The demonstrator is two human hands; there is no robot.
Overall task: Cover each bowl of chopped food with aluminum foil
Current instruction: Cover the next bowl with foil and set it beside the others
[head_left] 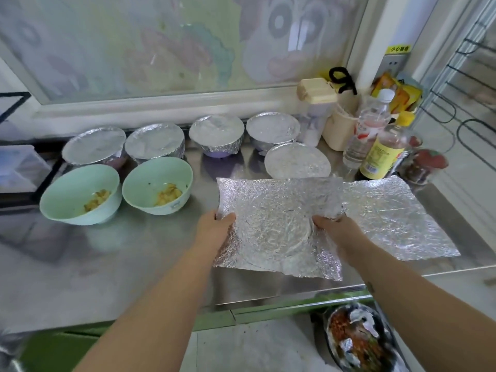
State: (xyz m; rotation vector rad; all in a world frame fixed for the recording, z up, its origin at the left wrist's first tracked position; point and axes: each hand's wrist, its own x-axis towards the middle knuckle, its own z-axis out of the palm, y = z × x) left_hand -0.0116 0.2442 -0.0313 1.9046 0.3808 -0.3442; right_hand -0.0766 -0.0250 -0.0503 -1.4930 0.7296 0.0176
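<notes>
A: In the head view, which step is this?

B: Bringing foil to the next bowl. The left hand point(217, 226) and right hand point(332, 229) each pinch a side edge of the foil sheet point(273, 224), thumbs on top. Both grips hold it just over the counter point(134, 251), near the front edge.

A: How far along?

B: Five covered bowls point(154, 140) stand towards the back. The left green bowl point(67, 183) and right green bowl point(150, 178) sit open, each with yellowish chopped food. A spare sheet point(389, 218) lies flat to the right.

A: Next move?

B: I'd carry the sheet left, centre it over the right green bowl, then fold its edges down round the rim.

A: And the sheet?

B: It is crinkled, silver and roughly square, with a round crease in the middle. It looks thin and likely tears if tugged.
</notes>
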